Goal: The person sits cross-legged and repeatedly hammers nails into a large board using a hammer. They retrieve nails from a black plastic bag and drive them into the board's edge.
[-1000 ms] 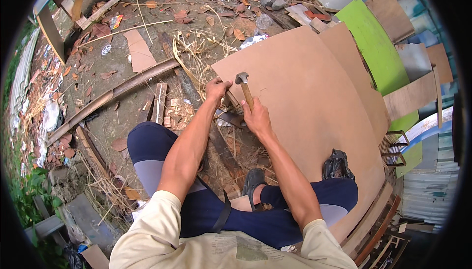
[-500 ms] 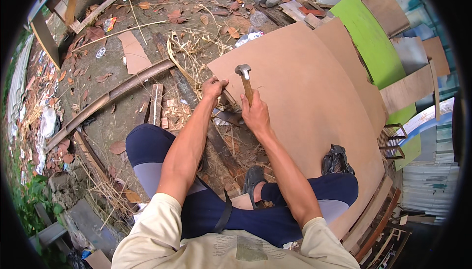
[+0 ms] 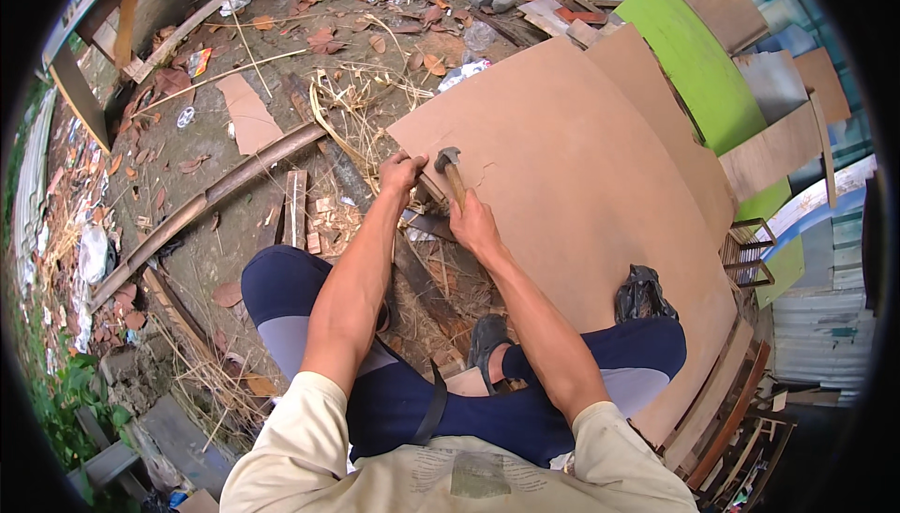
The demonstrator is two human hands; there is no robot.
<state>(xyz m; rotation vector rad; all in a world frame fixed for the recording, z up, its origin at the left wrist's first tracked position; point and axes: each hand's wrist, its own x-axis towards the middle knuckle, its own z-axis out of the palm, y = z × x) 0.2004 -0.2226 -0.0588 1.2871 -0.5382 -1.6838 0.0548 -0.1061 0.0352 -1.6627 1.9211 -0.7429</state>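
A large brown plywood sheet (image 3: 562, 166) lies slanting from in front of me to the right, over my right leg's side. My left hand (image 3: 401, 173) is closed on its near left edge, thumb and fingers pinched there; whether a nail sits between the fingertips is too small to tell. A narrow wooden strip (image 3: 432, 185) shows along that edge beside the hand. My right hand (image 3: 475, 225) grips the wooden handle of a claw hammer (image 3: 448, 158). The hammer's metal head is low over the sheet, just right of my left fingertips.
A black plastic bag (image 3: 643, 294) rests on the sheet by my right knee. A long rusty metal bar (image 3: 216, 194) crosses the ground at left. Wood scraps (image 3: 333, 222), straw and dry leaves litter the ground. A green board (image 3: 694, 63) and other panels stand at right.
The hammer in my right hand has come down and left, its head now nearer my left fingertips. My left hand keeps its place on the sheet's edge. The view has shifted slightly.
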